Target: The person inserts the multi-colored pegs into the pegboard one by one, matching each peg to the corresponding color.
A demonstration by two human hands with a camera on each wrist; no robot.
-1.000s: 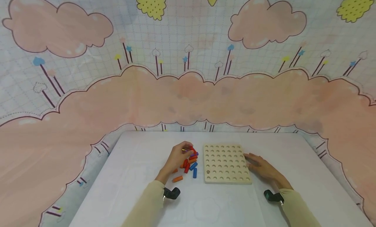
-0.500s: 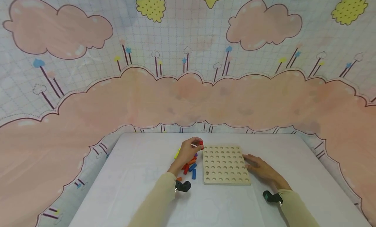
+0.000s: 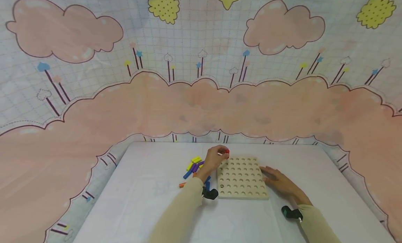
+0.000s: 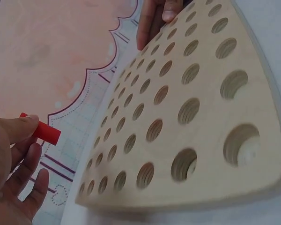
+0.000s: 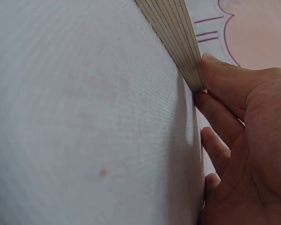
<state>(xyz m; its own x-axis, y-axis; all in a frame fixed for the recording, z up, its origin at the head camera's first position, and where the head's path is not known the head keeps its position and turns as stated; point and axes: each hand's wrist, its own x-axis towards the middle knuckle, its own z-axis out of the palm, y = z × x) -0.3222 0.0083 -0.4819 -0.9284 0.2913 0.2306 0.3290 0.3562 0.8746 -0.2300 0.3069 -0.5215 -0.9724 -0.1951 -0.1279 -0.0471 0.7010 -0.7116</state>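
Observation:
A pale wooden peg board (image 3: 241, 176) with rows of round holes lies flat on the white table (image 3: 150, 201). My left hand (image 3: 216, 158) pinches a short red peg (image 3: 226, 152) over the board's far left corner; in the left wrist view the red peg (image 4: 41, 132) pokes out from under the thumb, beside the peg board (image 4: 187, 122). My right hand (image 3: 277, 180) rests against the board's right edge with fingers straight; its fingertips (image 5: 220, 84) press the board's layered side (image 5: 175, 33). Loose coloured pegs (image 3: 193, 165) lie left of the board.
The loose pegs are yellow, blue, purple, red and orange, with one orange peg (image 3: 182, 184) nearest me. A cloth backdrop (image 3: 201, 96) printed with pink clouds rises behind the table. Black wrist cameras (image 3: 209, 193) sit at both sleeves.
My left hand picked a red peg out of the pile and carried it right to the board's far left corner. The right hand stayed on the board's edge.

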